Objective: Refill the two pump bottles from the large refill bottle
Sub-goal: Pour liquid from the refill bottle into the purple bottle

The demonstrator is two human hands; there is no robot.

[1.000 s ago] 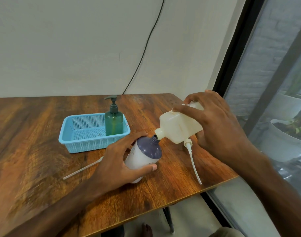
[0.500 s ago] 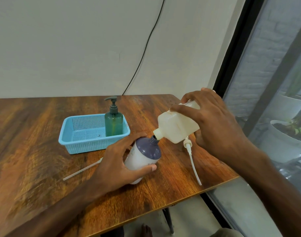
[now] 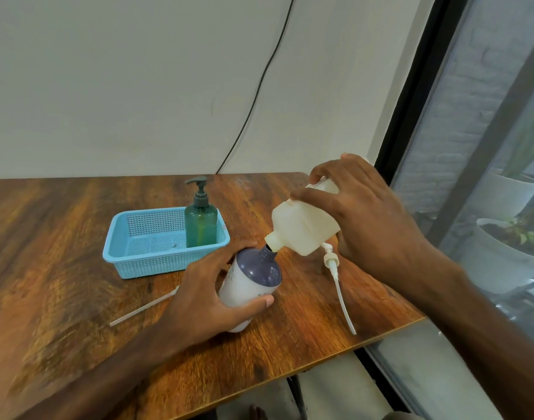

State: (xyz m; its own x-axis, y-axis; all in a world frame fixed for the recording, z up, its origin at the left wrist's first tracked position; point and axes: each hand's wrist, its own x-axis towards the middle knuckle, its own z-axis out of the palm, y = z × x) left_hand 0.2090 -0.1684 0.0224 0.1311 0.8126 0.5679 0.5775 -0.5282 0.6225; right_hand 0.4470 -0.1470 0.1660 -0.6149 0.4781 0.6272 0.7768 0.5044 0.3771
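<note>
Here the work sits close to the right front edge of the wooden table (image 3: 62, 268), with broad bare wood open to the left and the blue basket (image 3: 132, 256) behind, holding the green pump bottle (image 3: 201, 225) in its right end. A white pump head with its tube (image 3: 335, 277) lies just beside the edge, and a thin straw-like tube (image 3: 141, 309) lies left of the left forearm. Compared with a second ago, the refill bottle (image 3: 302, 228) is raised and tipped more steeply. The right hand (image 3: 372, 219) is wrapped around its body, spout down at the open neck of the white bottle with the purple shoulder (image 3: 253, 277), which the left hand (image 3: 205, 298) clasps tilted, thumb and fingers closed round it.
</note>
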